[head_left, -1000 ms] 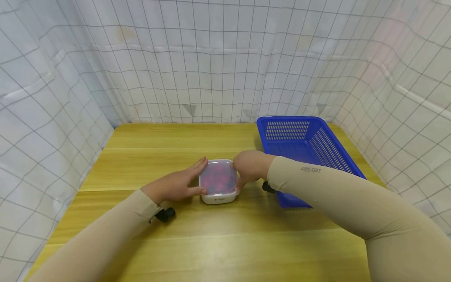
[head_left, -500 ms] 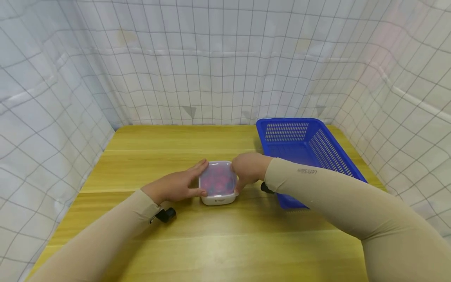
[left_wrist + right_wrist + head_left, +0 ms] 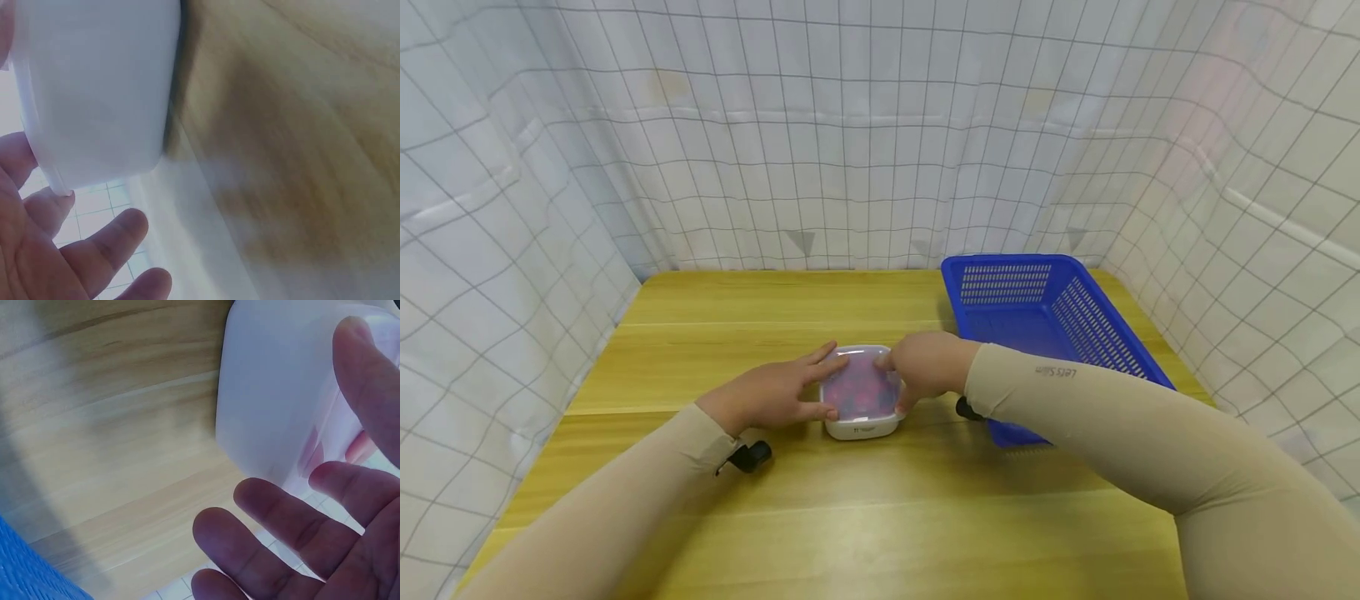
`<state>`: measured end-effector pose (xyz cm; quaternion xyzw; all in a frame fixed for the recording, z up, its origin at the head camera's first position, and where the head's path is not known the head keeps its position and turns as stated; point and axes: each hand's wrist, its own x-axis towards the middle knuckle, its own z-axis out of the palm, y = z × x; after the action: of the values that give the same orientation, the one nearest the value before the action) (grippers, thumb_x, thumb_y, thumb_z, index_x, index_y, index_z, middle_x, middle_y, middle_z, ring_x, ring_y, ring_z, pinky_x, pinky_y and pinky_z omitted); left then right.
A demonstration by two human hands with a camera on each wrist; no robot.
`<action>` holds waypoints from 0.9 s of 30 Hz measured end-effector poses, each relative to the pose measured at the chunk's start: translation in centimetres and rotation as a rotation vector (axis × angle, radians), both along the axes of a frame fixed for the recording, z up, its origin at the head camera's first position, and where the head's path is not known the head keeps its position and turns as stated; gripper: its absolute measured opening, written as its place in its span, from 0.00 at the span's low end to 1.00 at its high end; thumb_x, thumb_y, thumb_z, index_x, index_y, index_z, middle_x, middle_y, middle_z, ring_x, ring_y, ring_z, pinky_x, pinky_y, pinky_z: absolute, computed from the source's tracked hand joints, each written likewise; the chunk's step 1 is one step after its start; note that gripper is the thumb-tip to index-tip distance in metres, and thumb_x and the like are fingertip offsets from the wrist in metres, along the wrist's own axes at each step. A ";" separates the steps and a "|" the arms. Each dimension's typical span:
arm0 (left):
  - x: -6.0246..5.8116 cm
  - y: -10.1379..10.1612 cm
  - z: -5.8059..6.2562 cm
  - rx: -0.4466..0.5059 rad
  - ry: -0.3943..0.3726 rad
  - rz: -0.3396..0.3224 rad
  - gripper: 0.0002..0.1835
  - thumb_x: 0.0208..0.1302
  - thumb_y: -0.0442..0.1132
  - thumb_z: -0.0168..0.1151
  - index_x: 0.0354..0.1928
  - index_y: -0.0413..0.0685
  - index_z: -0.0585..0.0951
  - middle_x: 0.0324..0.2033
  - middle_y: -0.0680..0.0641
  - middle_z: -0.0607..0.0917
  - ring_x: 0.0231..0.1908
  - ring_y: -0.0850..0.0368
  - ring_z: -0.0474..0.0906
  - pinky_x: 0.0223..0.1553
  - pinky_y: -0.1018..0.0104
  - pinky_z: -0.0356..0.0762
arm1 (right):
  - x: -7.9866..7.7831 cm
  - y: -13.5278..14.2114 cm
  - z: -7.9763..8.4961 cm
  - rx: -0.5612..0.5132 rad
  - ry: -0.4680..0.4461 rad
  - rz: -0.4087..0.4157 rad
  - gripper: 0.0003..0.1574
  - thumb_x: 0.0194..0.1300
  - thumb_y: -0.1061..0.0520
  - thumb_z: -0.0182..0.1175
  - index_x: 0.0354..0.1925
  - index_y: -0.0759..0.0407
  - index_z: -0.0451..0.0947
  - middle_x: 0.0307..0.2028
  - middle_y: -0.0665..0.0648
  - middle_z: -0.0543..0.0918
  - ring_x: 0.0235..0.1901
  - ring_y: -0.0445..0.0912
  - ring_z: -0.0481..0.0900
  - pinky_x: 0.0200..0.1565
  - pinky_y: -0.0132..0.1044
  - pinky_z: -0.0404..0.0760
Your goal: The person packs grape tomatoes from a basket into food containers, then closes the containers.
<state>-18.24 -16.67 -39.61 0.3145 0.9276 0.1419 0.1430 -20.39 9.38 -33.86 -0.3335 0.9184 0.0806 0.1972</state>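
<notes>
A white food container [image 3: 861, 432] stands on the wooden table, topped by a translucent lid [image 3: 856, 385] through which reddish contents show. At its left side, my left hand [image 3: 775, 395] keeps the thumb on the front left corner and a finger over the lid. My right hand [image 3: 931, 364] is on the opposite side, a fingertip on the lid and the thumb at the front right corner. In the left wrist view, fingertips [image 3: 59, 200] touch the container's rim while other fingers extend free. The right wrist view shows the thumb [image 3: 359, 369] on the lid's edge, other fingers loosely bent.
A blue perforated plastic basket [image 3: 1011, 329] stands to the right, partly covered by the right sleeve [image 3: 1075, 400]. A white grid-patterned curtain [image 3: 865, 150] surrounds the table [image 3: 722, 300] at the back and sides. Small black devices [image 3: 751, 457] sit at both wrists.
A finger of my left hand and one of my right have moved inward from the lid's edges onto its top. The container stays in about the same place.
</notes>
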 end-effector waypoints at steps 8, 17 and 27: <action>-0.3 0.1 0.3 -0.021 -0.011 -0.007 0.49 0.68 0.74 0.57 0.84 0.66 0.56 0.85 0.44 0.48 0.67 0.38 0.78 0.65 0.39 0.77 | -0.3 -0.1 0.1 -0.005 -0.052 0.030 0.53 0.63 0.37 0.75 0.79 0.49 0.67 0.65 0.54 0.84 0.66 0.51 0.80 0.71 0.47 0.75; -0.9 0.5 0.9 -0.056 -0.023 -0.017 0.49 0.67 0.73 0.61 0.84 0.63 0.58 0.84 0.41 0.51 0.67 0.36 0.78 0.64 0.39 0.78 | -0.6 -0.6 0.2 0.007 -0.048 0.060 0.52 0.62 0.37 0.76 0.76 0.54 0.71 0.63 0.56 0.86 0.63 0.51 0.82 0.70 0.45 0.77; -0.8 1.0 2.0 -0.091 -0.053 -0.008 0.49 0.67 0.71 0.64 0.83 0.62 0.60 0.84 0.41 0.52 0.67 0.37 0.77 0.65 0.41 0.77 | -0.4 -1.0 0.4 0.027 -0.016 0.101 0.45 0.61 0.37 0.77 0.69 0.57 0.80 0.56 0.55 0.89 0.55 0.50 0.85 0.64 0.45 0.81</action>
<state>-19.04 -15.65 -37.60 0.3076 0.9277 0.1074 0.1820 -20.80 8.40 -33.45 -0.3773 0.8976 0.1001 0.2048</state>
